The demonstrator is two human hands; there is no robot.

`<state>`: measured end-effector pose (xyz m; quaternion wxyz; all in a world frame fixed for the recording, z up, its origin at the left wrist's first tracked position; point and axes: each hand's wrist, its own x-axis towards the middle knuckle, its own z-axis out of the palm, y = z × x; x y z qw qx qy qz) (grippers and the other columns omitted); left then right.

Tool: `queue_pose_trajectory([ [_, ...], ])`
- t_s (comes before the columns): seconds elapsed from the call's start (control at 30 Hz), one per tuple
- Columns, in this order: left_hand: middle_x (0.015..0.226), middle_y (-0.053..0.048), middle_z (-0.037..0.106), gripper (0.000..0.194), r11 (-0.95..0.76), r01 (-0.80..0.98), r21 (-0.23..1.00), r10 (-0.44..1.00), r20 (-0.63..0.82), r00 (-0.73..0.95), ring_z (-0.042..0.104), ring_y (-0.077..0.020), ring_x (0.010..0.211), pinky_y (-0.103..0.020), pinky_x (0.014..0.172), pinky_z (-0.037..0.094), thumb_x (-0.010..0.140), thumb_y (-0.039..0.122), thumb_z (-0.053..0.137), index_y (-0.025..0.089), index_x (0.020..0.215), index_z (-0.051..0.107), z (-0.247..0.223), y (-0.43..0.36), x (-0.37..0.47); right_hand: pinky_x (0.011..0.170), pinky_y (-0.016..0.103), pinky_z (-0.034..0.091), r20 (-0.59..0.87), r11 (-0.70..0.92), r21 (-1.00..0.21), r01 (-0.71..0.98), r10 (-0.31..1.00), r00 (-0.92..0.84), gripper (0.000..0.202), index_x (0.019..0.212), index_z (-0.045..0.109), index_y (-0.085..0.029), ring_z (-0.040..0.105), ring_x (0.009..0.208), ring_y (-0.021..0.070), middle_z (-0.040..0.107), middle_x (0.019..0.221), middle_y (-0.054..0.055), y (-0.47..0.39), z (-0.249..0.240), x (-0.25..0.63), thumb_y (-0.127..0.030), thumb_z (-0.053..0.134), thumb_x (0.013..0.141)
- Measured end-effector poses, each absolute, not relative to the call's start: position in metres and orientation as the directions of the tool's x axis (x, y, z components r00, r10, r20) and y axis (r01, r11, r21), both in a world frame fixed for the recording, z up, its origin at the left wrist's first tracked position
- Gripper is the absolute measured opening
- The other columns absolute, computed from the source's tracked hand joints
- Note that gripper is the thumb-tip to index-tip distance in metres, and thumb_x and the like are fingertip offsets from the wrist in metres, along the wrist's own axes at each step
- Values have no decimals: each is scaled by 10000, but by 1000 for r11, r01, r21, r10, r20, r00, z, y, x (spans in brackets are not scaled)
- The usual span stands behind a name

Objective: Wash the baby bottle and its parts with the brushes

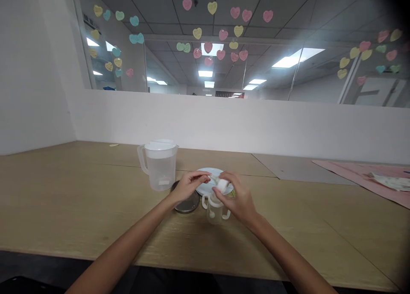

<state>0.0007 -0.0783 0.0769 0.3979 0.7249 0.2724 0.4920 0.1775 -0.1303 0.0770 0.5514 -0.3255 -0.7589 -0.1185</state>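
Note:
Near the middle of the table stands a clear cup (214,213) with two white handles. Just above its top, my right hand (238,196) grips a small white piece (222,184) between thumb and fingers. My left hand (191,183) is closed in a pinch at the left of that piece; what its fingertips hold is too small to make out. A pale blue-white plate (205,188) lies behind the cup, partly covered by both hands. Under my left hand is a round dark metal tray (187,205).
A translucent pitcher (162,170) with a white lid stands left of the metal tray. Farther right lie a grey sheet (297,169) and a pink cloth (355,174) with a patterned item (390,182) on it. Behind the table rises a white wall (205,121) below a window.

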Motion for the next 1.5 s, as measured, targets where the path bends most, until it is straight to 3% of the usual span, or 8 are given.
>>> queue_pose_trajectory([
  [0.1,987,-66,631,375,-645,125,754,749,592,297,552,-188,934,-309,860,398,796,369,459,184,1108,552,56,-79,-1,811,376,433,907,726,-349,593,420,20,232,862,422,-199,523,940,208,495,960,94,-121,61,187,-269,582,710],
  [0.17,1091,-72,586,463,-762,228,606,641,655,400,498,-208,1038,-344,945,332,758,371,518,199,1187,479,37,-80,2,791,367,442,876,737,-435,518,480,51,248,848,369,-205,538,918,199,494,939,81,-113,46,188,-282,570,725],
  [0.3,1259,-119,456,693,-847,324,420,531,679,507,397,-257,1161,-384,1005,266,661,408,623,172,1261,369,5,-80,17,804,363,444,883,805,-317,502,444,-155,241,903,364,-211,507,1021,213,517,990,88,-99,15,186,-261,542,747],
  [0.43,1209,-113,490,607,-810,400,428,578,696,426,438,-237,1118,-373,968,320,695,405,586,183,1222,384,-6,-82,29,884,418,392,897,793,-153,590,362,-254,286,979,412,-202,489,1042,235,546,1006,99,-92,0,190,-254,555,736],
  [0.63,1192,-118,475,653,-732,490,473,662,666,345,466,-229,1066,-364,913,367,682,433,587,186,1230,332,-10,-85,27,807,334,439,843,750,-342,567,511,-168,289,1073,417,-193,531,952,190,552,1027,87,-97,-6,187,-236,461,791],
  [0.93,979,-91,547,472,-744,557,369,586,762,277,520,-214,927,-342,794,418,675,451,595,163,1015,440,-20,-76,25,950,425,290,871,761,-300,575,465,-161,209,1008,457,-188,496,978,198,551,994,71,-90,-6,186,-256,422,813],
  [1.17,915,-40,571,298,-846,472,249,449,810,377,502,-174,872,-316,782,392,718,409,578,182,874,465,-9,-80,22,1016,432,186,806,763,-414,497,561,-189,218,1032,457,-203,550,903,171,592,963,42,-86,-8,191,-280,345,861],
  [1.5,942,-57,501,265,-817,568,99,449,727,519,451,-201,900,-319,770,368,797,407,466,264,990,580,-1,-88,23,1011,439,205,811,779,-436,450,557,-178,303,1085,521,-240,475,1071,172,562,1122,31,-75,-14,193,-244,296,883],
])
